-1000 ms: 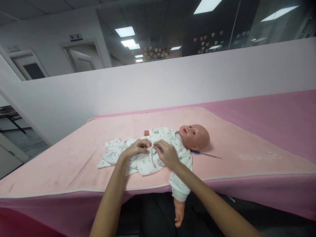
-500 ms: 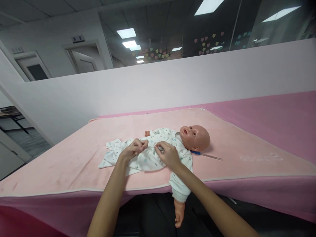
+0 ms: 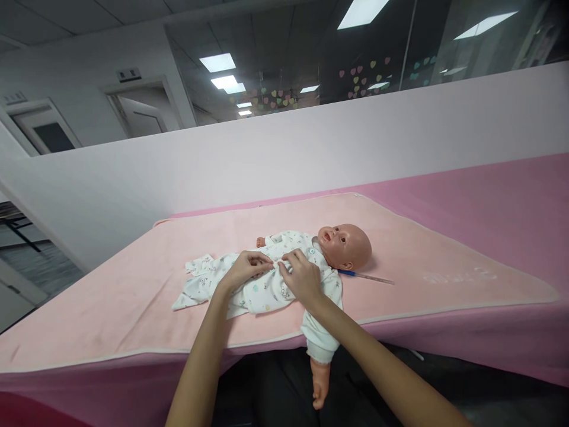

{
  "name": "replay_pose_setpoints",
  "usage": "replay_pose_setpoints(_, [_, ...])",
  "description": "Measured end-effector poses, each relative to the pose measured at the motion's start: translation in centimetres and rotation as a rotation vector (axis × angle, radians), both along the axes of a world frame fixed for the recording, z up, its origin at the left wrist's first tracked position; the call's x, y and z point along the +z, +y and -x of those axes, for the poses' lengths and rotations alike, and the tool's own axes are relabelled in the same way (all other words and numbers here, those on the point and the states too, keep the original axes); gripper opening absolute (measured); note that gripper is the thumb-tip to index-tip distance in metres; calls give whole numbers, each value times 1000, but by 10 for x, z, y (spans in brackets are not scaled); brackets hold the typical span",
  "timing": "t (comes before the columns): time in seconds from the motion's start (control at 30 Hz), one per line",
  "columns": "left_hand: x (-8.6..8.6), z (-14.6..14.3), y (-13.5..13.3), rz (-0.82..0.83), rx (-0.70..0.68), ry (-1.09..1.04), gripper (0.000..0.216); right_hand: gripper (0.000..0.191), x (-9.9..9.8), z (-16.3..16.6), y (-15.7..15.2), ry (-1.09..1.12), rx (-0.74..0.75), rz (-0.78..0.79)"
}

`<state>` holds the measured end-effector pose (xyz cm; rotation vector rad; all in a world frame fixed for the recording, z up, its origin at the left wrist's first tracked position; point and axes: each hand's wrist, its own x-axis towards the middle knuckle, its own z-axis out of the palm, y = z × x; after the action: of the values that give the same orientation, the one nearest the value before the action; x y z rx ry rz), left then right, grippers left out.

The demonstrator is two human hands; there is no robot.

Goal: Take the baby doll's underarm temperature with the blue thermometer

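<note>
A baby doll (image 3: pixel 349 246) lies on its back on a peach blanket (image 3: pixel 155 273), head to the right, one arm hanging over the front edge. It wears a white patterned romper (image 3: pixel 264 296). Over the doll's belly, my left hand (image 3: pixel 249 268) pinches the romper's front, its fingers closed and bent. My right hand (image 3: pixel 302 274) pinches the cloth just to the right, thumb and forefinger close to the left fingertips. The bit of cloth or fastener between the two hands is too small to make out.
A thin stick with a blue end (image 3: pixel 364 276) lies beside the doll's head. Pink cloth (image 3: pixel 489 196) covers the table under the blanket. Behind it runs a low white wall (image 3: pixel 311 154) with glass above. A dark gap opens below the table's front edge.
My left hand has moved right and its fingers have stretched toward my right hand, so the fingertips nearly meet on the romper. The whole view has shifted slightly.
</note>
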<state>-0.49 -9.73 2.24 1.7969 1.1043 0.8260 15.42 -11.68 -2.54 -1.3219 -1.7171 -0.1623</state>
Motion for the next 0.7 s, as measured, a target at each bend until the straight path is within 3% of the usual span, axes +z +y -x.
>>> replay_pose_setpoints(0.17, [-4, 5, 3, -26, 76, 26, 36, 22, 10, -9, -17, 286, 52, 22])
replay_pose_setpoints(0.27, [-10, 7, 11, -69, 263, 8, 37, 26, -2, -41, -43, 649, 81, 66])
replay_pose_setpoints(0.33, [-14, 6, 18, -102, 368, 23, 32, 31, -18, -77, -57, 713, -51, 82])
replay_pose_setpoints(0.4, [-17, 5, 23, -115, 398, 30, 29, 33, -34, -119, -62, 553, -287, 6])
replay_pose_setpoints(0.47, [-18, 4, 25, -104, 377, 3, 27, 36, -44, -158, -61, 255, -403, -3])
replay_pose_setpoints(0.57, [-18, 2, 25, -73, 348, -57, 27, 29, -51, -197, -56, -124, -273, 152])
replay_pose_setpoints(0.7, [-17, 1, 23, -49, 350, -72, 27, 28, -45, -213, -62, -142, -160, 328])
